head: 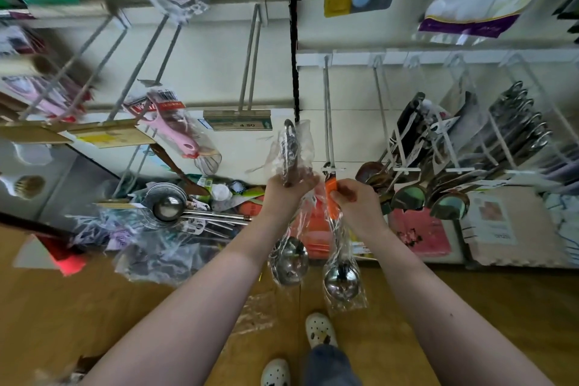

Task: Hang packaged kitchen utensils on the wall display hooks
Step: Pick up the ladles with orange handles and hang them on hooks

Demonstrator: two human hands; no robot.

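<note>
- The wire hook (328, 122) juts from the wall just right of a black strip (291, 41). It carries nothing along its visible length.
- The left hand (289, 189) is below and left of the hook's tip. Its fingers are clenched round the brown handle of a bagged ladle (289, 260), though the back of the hand hides them.
- This brown-handled ladle stands nearly upright. Its handle top rises left of the hook and its bowl hangs below the wrist.
- The right hand (357, 202) is just below and right of the hook's tip. Its thumb and fingers pinch the orange handle of a second bagged ladle (341, 279).
- The top of the orange handle meets the hook's tip. Crinkled plastic and glare make it impossible to tell whether the hanging hole is on the wire.
- Left of the hook a price label (238, 123) reads 4.50, and farther left hangs a pink peeler (177, 131), smeared by blur.
- Lower left of the hook lies a pile of bagged ladles (169, 205) with indistinct edges.
- Right of the hook, hanging ladles (407, 196) overlap. Beyond them are dark-handled utensils I cannot identify.
- Packets above the hook are cut off by the frame.
- Below the hook are a wooden floor (470, 307) and two pale shoes (321, 329), the nearer one cropped.
</note>
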